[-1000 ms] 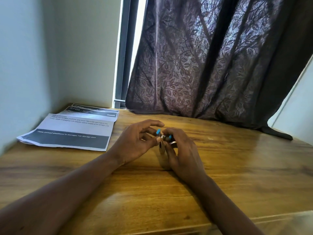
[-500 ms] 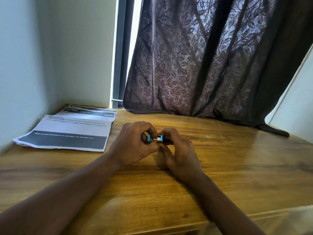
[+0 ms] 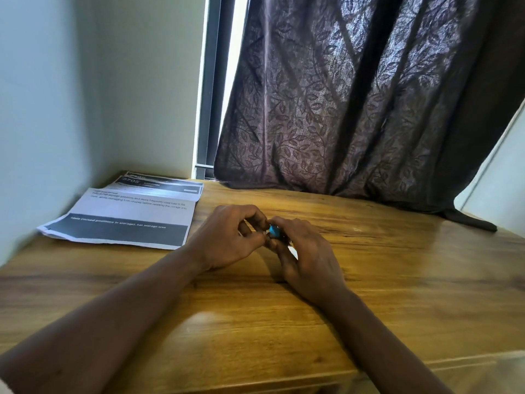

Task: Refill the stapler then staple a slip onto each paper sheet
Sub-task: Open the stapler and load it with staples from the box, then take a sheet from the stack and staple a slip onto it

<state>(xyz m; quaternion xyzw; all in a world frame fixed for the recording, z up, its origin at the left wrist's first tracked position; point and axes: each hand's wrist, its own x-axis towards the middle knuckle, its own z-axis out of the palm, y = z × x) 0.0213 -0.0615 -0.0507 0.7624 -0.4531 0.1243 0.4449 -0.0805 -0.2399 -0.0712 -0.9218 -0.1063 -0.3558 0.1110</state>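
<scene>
A: Where is the stapler (image 3: 274, 231) found?
B: Pinched between the curled fingers of the left hand (image 3: 227, 237) and the right hand (image 3: 306, 260), over the table (image 3: 397, 280).
A: The paper sheets (image 3: 127, 214)?
B: Laid far left, untouched.

stapler (image 3: 274, 230) | two blue parts earlier | one showing now

The stack of printed white paper sheets (image 3: 127, 217) lies at the far left of the brown wooden table (image 3: 397, 294), close to the pale painted wall (image 3: 56, 95) on the left. Behind the table's far edge hangs the dark leaf-patterned fabric curtain (image 3: 355, 109), its hem on the tabletop, and the grey metal window frame (image 3: 211, 95) stands just left of it. At mid-table, right of the sheets, the left hand (image 3: 227, 237) and right hand (image 3: 306, 260) meet, pinching the small blue stapler (image 3: 274, 230) between them.
</scene>
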